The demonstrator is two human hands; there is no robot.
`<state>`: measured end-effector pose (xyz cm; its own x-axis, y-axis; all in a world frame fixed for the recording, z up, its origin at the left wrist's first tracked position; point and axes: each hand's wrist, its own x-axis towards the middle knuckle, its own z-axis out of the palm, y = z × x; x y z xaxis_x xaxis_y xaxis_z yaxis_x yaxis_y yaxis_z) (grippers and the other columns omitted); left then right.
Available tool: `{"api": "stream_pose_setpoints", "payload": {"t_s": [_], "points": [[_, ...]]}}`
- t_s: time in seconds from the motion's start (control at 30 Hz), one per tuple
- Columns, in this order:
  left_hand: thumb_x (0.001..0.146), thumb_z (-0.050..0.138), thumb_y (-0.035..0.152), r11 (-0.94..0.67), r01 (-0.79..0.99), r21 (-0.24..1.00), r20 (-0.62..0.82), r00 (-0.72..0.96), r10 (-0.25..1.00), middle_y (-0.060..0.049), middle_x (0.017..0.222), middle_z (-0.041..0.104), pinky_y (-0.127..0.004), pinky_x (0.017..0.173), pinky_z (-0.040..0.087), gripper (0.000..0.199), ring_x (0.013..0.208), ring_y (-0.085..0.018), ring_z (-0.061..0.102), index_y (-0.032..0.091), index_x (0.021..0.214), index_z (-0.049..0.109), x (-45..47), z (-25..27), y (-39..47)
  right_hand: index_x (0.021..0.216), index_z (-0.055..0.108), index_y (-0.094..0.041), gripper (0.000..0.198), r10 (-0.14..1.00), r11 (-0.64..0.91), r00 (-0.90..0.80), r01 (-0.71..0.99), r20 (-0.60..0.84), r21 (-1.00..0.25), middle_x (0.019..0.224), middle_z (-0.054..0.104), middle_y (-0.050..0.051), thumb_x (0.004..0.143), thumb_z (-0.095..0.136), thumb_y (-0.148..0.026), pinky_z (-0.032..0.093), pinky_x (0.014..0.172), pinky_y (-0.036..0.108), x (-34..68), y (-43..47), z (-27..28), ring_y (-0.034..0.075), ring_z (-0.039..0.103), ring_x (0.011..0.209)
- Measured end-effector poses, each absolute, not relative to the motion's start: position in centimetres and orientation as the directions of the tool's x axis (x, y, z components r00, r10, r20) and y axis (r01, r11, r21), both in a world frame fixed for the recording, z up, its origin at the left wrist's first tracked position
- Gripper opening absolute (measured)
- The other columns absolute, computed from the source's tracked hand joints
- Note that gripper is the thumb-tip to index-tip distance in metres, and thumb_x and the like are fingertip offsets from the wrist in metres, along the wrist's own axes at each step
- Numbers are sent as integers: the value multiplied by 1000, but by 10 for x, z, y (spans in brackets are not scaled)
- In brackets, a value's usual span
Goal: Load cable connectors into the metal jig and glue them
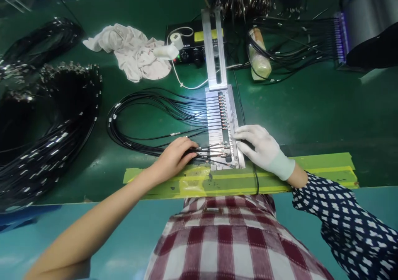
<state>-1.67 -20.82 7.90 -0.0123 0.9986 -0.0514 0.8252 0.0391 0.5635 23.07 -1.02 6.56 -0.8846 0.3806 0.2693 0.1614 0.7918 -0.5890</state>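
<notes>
My left hand (176,157), bare, has its fingers closed round several thin black cables (155,150) just left of a silver metal fixture (214,126). The ends of these cables lie across the fixture's near part, with small metal connectors (225,145) at their tips. Farther up the fixture, more cables sit side by side in its slots, their connectors in a row. My right hand (261,149) wears a white glove. Its outstretched fingertips touch the fixture's right edge, with a gap between thumb and fingers. The held cables loop round to the left.
Large black cable bundles (62,139) lie at the left. Behind are a white cloth (133,52), a black control box (189,55) and a wrapped roll (259,60). Cables run to a lit machine (342,39) at the right. Yellow-green tape (323,170) lines the table's front edge.
</notes>
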Motion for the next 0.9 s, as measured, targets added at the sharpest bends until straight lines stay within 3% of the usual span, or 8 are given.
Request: {"api": "stream_pose_setpoints", "payload": {"t_s": [0.17, 0.23, 0.43, 0.73, 0.9], "points": [[98, 52, 28, -18, 858, 513, 37, -1, 999, -7, 102, 68, -35, 90, 50, 15, 98, -20, 62, 20, 105, 63, -29, 78, -220, 114, 65, -26, 20, 386, 750, -888, 145, 249, -645, 121, 66, 7, 100, 51, -26, 47, 101, 50, 233, -4, 65, 27, 59, 115], [97, 53, 25, -2, 836, 548, 50, -30, 998, -6, 98, 68, -32, 87, 51, 13, 94, -18, 62, 20, 101, 64, -32, 78, -220, 114, 65, -26, 20, 385, 745, -886, 134, 258, -653, 120, 66, 6, 100, 51, -26, 47, 101, 50, 232, 1, 66, 26, 60, 114], [95, 55, 26, 153, 738, 657, -141, -79, 987, -4, 97, 65, -28, 80, 52, 11, 93, -17, 62, 21, 97, 65, -37, 86, -211, 111, 67, -26, 20, 416, 731, -864, 133, 282, -670, 116, 69, 5, 99, 52, -24, 49, 100, 48, 223, 18, 70, 26, 63, 111], [94, 56, 31, 240, 654, 717, -207, -129, 970, -3, 90, 64, -25, 71, 50, 14, 83, -15, 60, 20, 98, 63, -39, 93, -211, 104, 70, -27, 20, 487, 672, -846, 203, 219, -712, 109, 71, 3, 97, 51, -25, 51, 96, 48, 214, 28, 58, 26, 65, 105], [94, 59, 37, 351, 505, 789, -353, -95, 931, -4, 89, 64, -25, 68, 49, 19, 79, -14, 59, 20, 95, 67, -49, 90, -211, 105, 69, -27, 19, 487, 660, -853, 218, 189, -719, 110, 71, 3, 98, 52, -26, 50, 96, 46, 215, 29, 57, 25, 64, 105]]}}
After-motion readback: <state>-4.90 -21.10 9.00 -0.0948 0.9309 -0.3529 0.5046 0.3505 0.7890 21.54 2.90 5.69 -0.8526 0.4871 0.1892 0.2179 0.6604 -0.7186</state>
